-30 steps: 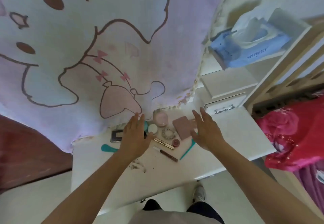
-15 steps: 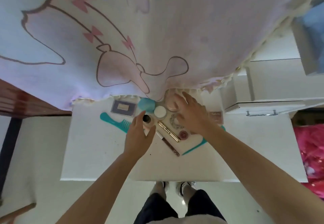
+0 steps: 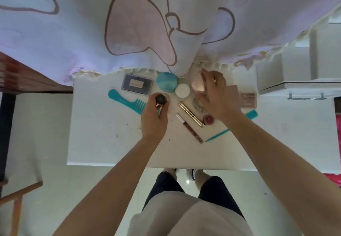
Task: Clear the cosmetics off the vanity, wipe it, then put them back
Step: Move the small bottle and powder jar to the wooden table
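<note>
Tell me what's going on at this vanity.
A person stands at the vanity, apparently starting to clear it. The left hand grips a small dark-capped bottle, and the right hand holds a pink jar. The teal comb, dark palette, gold tube and lip pencil lie on top, not yet cleared.
</note>
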A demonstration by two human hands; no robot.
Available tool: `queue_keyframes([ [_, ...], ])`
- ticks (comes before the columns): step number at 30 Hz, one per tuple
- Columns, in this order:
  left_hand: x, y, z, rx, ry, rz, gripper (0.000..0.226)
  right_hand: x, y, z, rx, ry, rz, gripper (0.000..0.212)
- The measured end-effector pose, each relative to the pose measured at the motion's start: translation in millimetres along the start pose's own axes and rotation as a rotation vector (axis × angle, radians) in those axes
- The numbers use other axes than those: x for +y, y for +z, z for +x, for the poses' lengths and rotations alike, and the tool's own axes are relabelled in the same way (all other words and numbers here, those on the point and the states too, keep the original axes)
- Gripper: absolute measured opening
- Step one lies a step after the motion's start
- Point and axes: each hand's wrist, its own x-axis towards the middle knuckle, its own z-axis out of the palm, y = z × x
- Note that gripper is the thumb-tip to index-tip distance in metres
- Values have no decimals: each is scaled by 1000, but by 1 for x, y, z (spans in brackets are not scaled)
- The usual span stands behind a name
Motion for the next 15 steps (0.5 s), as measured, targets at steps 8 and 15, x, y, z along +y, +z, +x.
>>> queue_keyframes([
  [8,26,-63,-39,141,86,-56,22,-38,-54,-37,105,-49,-8,84],
  [15,44,-136,-117,534,64,-219,24,-117,-92,-36,192,-326,249,87],
])
